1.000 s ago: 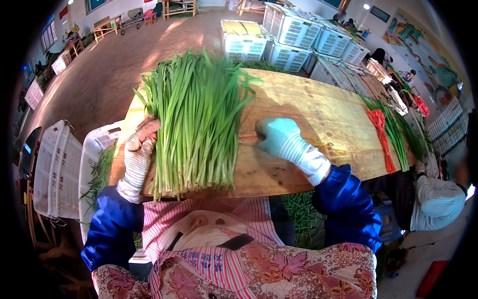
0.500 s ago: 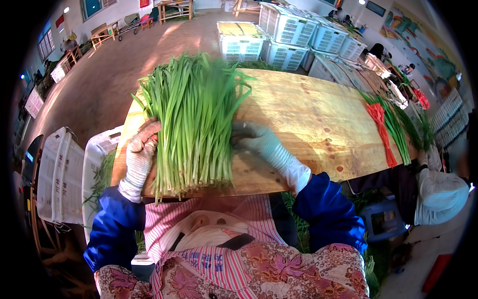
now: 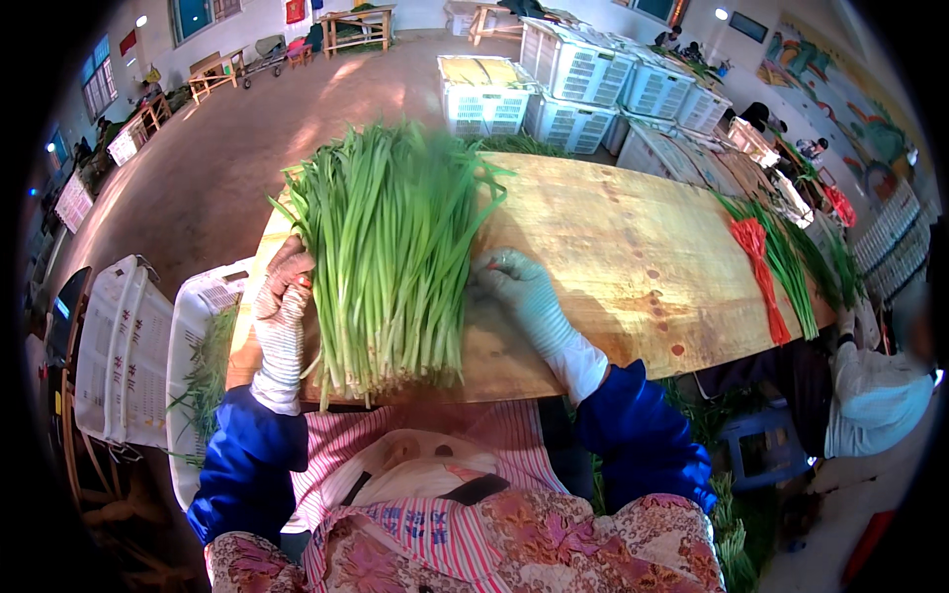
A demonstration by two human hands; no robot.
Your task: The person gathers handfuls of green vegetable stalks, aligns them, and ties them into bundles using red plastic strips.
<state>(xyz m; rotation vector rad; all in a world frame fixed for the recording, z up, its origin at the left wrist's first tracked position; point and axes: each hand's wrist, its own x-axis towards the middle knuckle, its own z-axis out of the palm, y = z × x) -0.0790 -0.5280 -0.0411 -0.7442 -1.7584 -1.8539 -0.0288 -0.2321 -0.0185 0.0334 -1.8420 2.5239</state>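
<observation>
A broad bundle of green garlic chives [image 3: 390, 267] lies on the wooden board [image 3: 593, 257], leaves pointing away and pale cut ends at the near edge. My left hand [image 3: 285, 282], in a worn, stained knit glove, is closed at the bundle's left side; what its curled fingers hold, if anything, is hidden. On the other side, my right hand [image 3: 516, 285], gloved alike, has its fingers bent together close to the stems; I cannot make out anything in them. A few stems stick out at the lower left of the bundle.
Red ties [image 3: 761, 277] and loose chives [image 3: 791, 272] lie at the board's right end, by another person's sleeve [image 3: 875, 390]. White crates [image 3: 578, 74] are stacked beyond the board. A white basket [image 3: 188, 366] with greens and standing crates [image 3: 124, 356] are at left; a blue stool [image 3: 761, 450] is at right.
My right hand has drawn its fingers in from a flatter pose beside the bundle. My left hand keeps its place at the left side. The whole view has shifted slightly.
</observation>
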